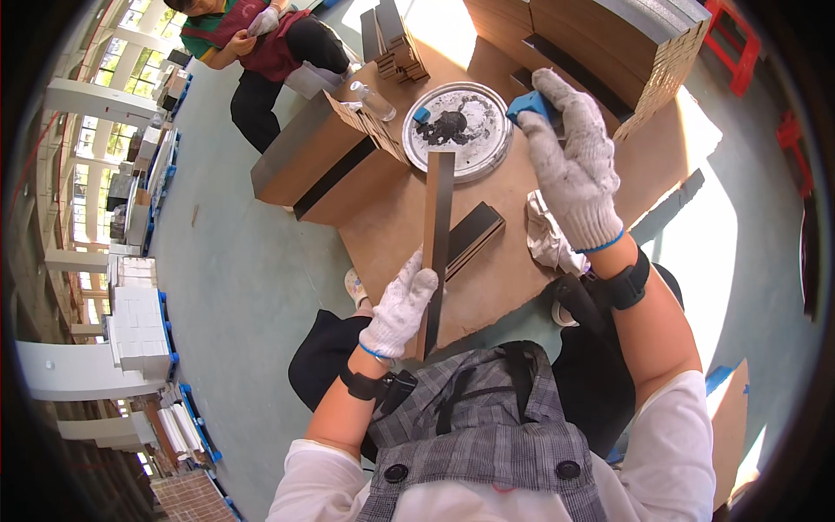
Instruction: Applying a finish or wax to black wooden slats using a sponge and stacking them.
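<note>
My left hand, in a white knit glove, grips a long narrow board strip with a brown face and a dark side, held upright in front of me. In my gloved right hand, raised at the right, is a blue sponge-like block, pinched between thumb and fingers. Between the hands and farther off lies a round metal lid, smeared with black paint or paste. A small blue piece rests on it. Short dark-topped strips lie stacked just right of the held strip.
Brown cardboard covers the floor beneath the work. Stacked boards stand at left and far right. A clear bottle and crumpled paper lie near the lid. Another person sits at far left. A red stool stands at right.
</note>
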Action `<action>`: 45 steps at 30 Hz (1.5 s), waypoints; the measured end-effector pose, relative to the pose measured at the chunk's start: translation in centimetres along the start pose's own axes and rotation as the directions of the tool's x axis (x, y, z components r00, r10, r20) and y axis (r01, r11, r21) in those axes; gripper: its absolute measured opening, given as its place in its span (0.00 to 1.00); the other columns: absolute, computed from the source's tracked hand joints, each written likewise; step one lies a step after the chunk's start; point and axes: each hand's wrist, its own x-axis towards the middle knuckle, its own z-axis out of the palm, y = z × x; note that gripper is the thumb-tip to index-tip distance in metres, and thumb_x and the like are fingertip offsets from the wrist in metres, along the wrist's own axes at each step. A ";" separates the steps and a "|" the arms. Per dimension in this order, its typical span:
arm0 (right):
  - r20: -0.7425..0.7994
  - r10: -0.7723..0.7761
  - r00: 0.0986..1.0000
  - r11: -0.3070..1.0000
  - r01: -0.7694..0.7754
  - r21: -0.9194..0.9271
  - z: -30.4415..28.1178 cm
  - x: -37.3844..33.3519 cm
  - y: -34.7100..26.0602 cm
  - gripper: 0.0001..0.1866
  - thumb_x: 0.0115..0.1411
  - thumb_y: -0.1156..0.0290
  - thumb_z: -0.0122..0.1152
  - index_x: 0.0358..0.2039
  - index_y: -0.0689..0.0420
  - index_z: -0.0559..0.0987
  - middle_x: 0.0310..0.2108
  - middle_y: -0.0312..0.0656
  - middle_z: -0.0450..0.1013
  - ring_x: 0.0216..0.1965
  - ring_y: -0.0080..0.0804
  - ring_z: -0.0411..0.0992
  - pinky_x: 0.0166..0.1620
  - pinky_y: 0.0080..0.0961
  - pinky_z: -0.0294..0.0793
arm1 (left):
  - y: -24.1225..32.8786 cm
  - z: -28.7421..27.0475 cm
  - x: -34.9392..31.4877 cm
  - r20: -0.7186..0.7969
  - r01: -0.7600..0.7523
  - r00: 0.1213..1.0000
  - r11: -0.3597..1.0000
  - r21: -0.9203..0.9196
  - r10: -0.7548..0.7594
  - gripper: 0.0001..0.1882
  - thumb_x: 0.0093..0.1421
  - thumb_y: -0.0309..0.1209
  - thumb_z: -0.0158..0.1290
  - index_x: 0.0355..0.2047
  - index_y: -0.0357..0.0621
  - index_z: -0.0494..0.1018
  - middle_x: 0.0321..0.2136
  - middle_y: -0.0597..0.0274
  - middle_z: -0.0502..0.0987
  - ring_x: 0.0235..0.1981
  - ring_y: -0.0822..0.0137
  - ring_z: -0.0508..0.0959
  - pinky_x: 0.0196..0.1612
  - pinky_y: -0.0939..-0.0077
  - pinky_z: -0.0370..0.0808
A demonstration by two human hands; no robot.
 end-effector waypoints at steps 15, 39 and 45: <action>0.128 0.577 0.807 0.723 -0.577 0.379 -0.7 1.7 3.1 0.21 0.62 0.64 0.56 0.53 0.61 0.72 0.42 0.39 0.73 0.36 0.24 0.72 0.41 0.19 0.74 | -7.0 1.7 6.7 -0.198 0.172 0.980 0.543 0.822 -0.012 0.38 0.53 0.46 0.59 0.60 0.41 0.61 0.49 0.48 0.67 0.52 0.49 0.65 0.56 0.60 0.65; 0.218 0.577 0.787 0.694 -0.614 0.375 3.2 0.9 2.2 0.20 0.62 0.67 0.56 0.52 0.63 0.73 0.43 0.42 0.73 0.39 0.24 0.72 0.40 0.19 0.75 | -8.7 -19.1 14.8 -0.807 0.653 0.548 0.715 0.248 -0.221 0.47 0.55 0.45 0.56 0.67 0.42 0.43 0.65 0.46 0.51 0.66 0.47 0.52 0.65 0.59 0.56; 0.248 0.606 0.756 0.675 -0.654 0.342 4.7 1.2 2.9 0.20 0.64 0.65 0.54 0.54 0.61 0.72 0.40 0.40 0.73 0.36 0.22 0.72 0.37 0.17 0.75 | -12.0 -22.0 17.4 -0.810 0.579 0.401 0.803 -0.138 -0.428 0.41 0.56 0.28 0.48 0.67 0.44 0.40 0.65 0.45 0.52 0.66 0.51 0.53 0.65 0.61 0.57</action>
